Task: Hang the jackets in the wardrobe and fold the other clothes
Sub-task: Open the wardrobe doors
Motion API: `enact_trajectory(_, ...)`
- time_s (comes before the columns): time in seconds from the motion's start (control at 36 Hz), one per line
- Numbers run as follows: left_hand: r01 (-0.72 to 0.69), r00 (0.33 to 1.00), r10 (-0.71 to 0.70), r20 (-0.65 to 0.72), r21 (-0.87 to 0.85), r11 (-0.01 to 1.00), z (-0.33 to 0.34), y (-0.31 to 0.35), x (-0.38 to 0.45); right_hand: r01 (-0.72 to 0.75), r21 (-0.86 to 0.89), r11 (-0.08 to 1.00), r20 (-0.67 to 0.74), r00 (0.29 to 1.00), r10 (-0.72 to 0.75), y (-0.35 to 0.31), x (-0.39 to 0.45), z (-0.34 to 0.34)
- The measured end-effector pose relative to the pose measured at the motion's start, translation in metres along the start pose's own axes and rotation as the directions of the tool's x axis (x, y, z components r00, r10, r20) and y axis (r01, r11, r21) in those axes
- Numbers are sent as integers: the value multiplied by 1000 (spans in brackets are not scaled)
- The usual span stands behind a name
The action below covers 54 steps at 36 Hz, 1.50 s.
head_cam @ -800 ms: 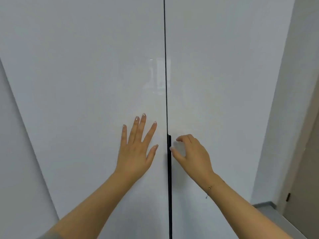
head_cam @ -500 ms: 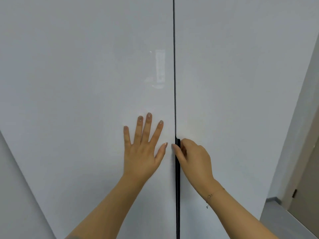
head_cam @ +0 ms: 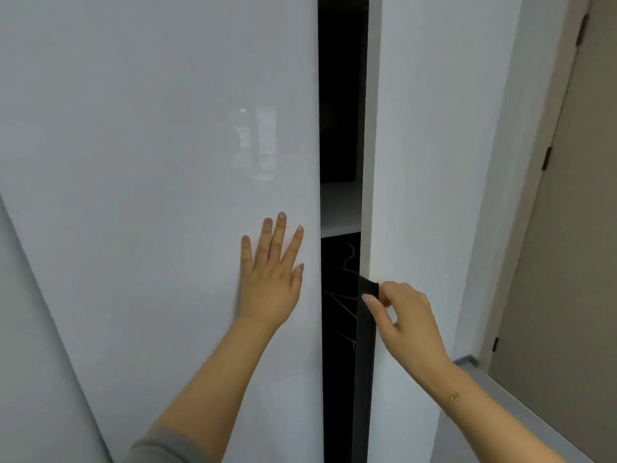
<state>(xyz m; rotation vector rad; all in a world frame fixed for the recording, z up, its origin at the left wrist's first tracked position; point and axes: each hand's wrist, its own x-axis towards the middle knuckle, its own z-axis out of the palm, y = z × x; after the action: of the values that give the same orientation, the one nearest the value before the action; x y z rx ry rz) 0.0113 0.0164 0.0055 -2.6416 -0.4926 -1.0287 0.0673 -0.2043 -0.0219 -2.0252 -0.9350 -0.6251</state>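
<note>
While left hand (head_cam: 272, 279) presses flat — right hand (head_cam: 405, 312) pinches handle (head_cam: 365, 329).

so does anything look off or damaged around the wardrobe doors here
Nothing stands out. The right door is ajar, pulled by the right hand on its black edge handle; the left hand lies flat on the closed left door. Surfaces look unmarked.

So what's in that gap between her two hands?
In the head view, between the left hand and the right hand lies the dark opening of the wardrobe, showing a white shelf and wire hangers below it.
</note>
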Motion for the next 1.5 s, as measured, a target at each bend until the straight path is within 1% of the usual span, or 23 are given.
enact_trajectory(0.06, 12, 998, -4, 60, -124, 992, -13, 9, -5, 23, -31, 999, -25, 999, -24, 1, -14, -21)
enact_trajectory(0.08, 22, 997, -3, 79, -235, 972, -20, 15, -9, 32, -59, 998, -39, 999, -35, 2, -21, -31)
enact_trajectory(0.11, 37, 996, -4, 87, -376, 926, -27, 24, -13, 27, -89, 996, -43, 999, -31, 3, -28, -42)
enact_trajectory(0.17, 75, 994, -9, 106, -632, 772, -39, 44, -26, -5, -117, 993, -32, 1000, 1, 6, -40, -61)
enact_trajectory(0.22, 98, 990, 21, 140, -783, 614, -46, 68, -38, -27, -96, 995, -27, 999, 24, 9, -49, -77)
enact_trajectory(0.28, 152, 972, 97, 213, -890, 430, -52, 93, -48, -37, -48, 998, -31, 999, 36, 11, -55, -89)
enact_trajectory(0.31, 199, 953, 152, 262, -921, 336, -54, 106, -52, -43, -23, 999, -31, 999, 42, 12, -58, -95)
enact_trajectory(0.33, 236, 930, 216, 299, -933, 272, -54, 117, -57, -47, 1, 999, -29, 998, 47, 14, -60, -100)
enact_trajectory(0.36, 243, 909, 277, 312, -935, 257, -53, 129, -63, -50, 24, 998, -27, 998, 50, 16, -63, -104)
enact_trajectory(0.42, 213, 879, 367, 304, -940, 268, -51, 151, -75, -48, 68, 997, -23, 998, 50, 21, -67, -112)
enact_trajectory(0.5, 266, 851, 419, 317, -948, 175, -59, 175, -88, -38, 130, 991, -16, 999, 40, 28, -70, -120)
enact_trajectory(0.58, 350, 846, 392, 361, -931, 102, -67, 194, -93, -35, 189, 981, -15, 999, 38, 39, -73, -127)
enact_trajectory(0.67, 414, 861, 329, 388, -910, -10, -66, 217, -98, -38, 261, 965, -12, 999, 43, 52, -77, -137)
enact_trajectory(0.72, 432, 873, 286, 394, -898, -82, -65, 234, -102, -25, 302, 953, -19, 999, 33, 62, -81, -146)
enact_trajectory(0.81, 420, 895, 238, 378, -893, -161, -67, 261, -108, -8, 362, 932, -29, 999, 20, 79, -87, -162)
enact_trajectory(0.92, 395, 915, 167, 367, -900, -185, -70, 305, -114, -39, 466, 884, -20, 998, 55, 110, -96, -187)
enact_trajectory(1.03, 368, 929, 114, 353, -916, -162, -79, 347, -117, -96, 600, 794, -1, 993, 121, 133, -108, -207)
enact_trajectory(1.14, 350, 935, 108, 339, -930, -110, -81, 393, -122, -195, 715, 672, 73, 976, 206, 163, -125, -225)
enact_trajectory(1.19, 325, 940, 135, 312, -942, -85, -80, 415, -121, -205, 743, 637, 71, 971, 230, 176, -130, -233)
enact_trajectory(1.25, 336, 930, 183, 320, -939, -66, -80, 432, -118, -220, 768, 601, 59, 959, 276, 186, -131, -241)
enact_trajectory(1.33, 341, 913, 228, 338, -940, 29, -80, 451, -112, -241, 790, 564, 57, 944, 324, 199, -131, -255)
enact_trajectory(1.42, 279, 907, 279, 314, -947, 159, -77, 470, -108, -273, 789, 550, 70, 930, 361, 211, -131, -271)
enact_trajectory(1.5, 204, 896, 335, 293, -939, 276, -75, 481, -107, -299, 759, 579, 86, 927, 366, 223, -131, -283)
